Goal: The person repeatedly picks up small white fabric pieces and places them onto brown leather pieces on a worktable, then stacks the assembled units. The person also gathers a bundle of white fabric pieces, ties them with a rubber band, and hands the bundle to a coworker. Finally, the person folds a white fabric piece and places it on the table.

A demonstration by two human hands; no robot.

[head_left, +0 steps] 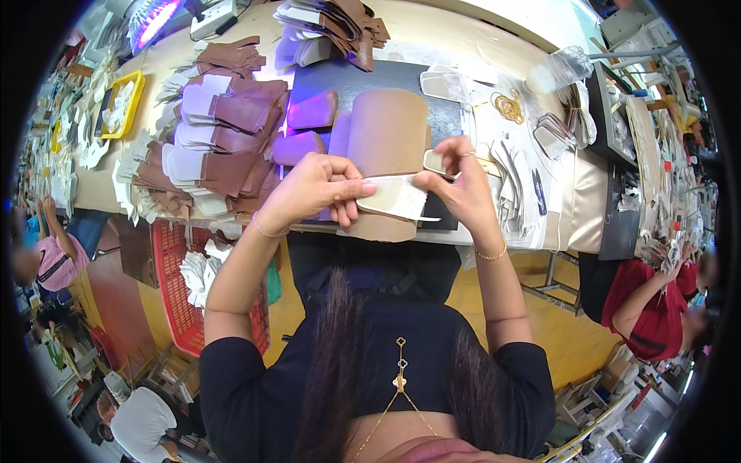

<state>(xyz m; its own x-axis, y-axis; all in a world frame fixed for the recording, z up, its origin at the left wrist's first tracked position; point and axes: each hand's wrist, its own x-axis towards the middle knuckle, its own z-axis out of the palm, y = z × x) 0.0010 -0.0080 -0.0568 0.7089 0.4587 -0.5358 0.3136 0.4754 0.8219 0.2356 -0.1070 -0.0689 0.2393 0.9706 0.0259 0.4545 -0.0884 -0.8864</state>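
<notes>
Okay, I read this as aligning: left hand point(320, 185) thumb-pins the white piece point(397, 198) on the brown block point(388, 127), right hand point(467, 193) half-curled, grip unclear; next calls for steady pressure.

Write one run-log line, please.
left hand: thumb on white strip; right hand: thumb at strip's right end; tan rounded form: beneath strip

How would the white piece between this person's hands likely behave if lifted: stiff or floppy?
Probably floppy: the white piece seems to follow the curve of the tan block. Likely light too, since it looks thin. Its narrow tail juts out and might flex.
</notes>
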